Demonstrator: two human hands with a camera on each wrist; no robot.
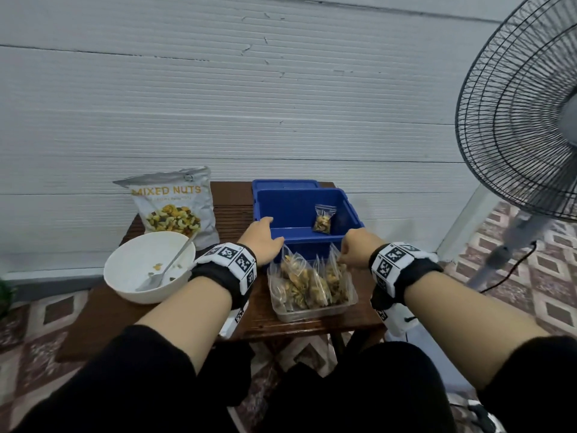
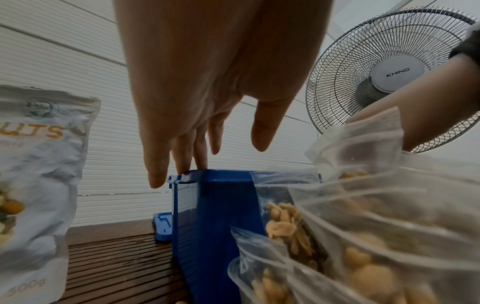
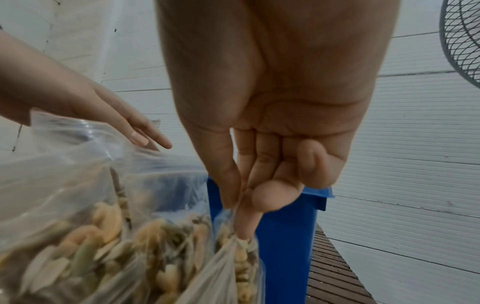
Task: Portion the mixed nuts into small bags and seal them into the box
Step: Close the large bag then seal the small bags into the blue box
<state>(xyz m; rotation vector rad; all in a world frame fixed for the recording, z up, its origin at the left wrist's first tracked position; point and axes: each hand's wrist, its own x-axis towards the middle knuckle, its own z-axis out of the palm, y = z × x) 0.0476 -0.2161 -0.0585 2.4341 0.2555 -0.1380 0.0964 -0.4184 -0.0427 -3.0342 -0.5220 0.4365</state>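
Note:
An open blue box (image 1: 299, 204) stands at the back of the wooden table, and one small filled bag (image 1: 324, 219) leans inside it. My left hand (image 1: 262, 239) rests with straight fingers (image 2: 201, 156) on the box's near left rim (image 2: 221, 174). In front of the box a clear tray (image 1: 312, 310) holds several filled small bags (image 1: 306, 279). My right hand (image 1: 356, 248) pinches the top of the rightmost small bag (image 3: 233, 257) between thumb (image 3: 223, 174) and fingers.
A mixed nuts pouch (image 1: 175, 204) stands at the back left. A white bowl (image 1: 137, 264) with a spoon (image 1: 168, 267) and a few nuts sits front left. The blue lid (image 1: 285, 184) lies behind the box. A standing fan (image 1: 524, 126) is close on the right.

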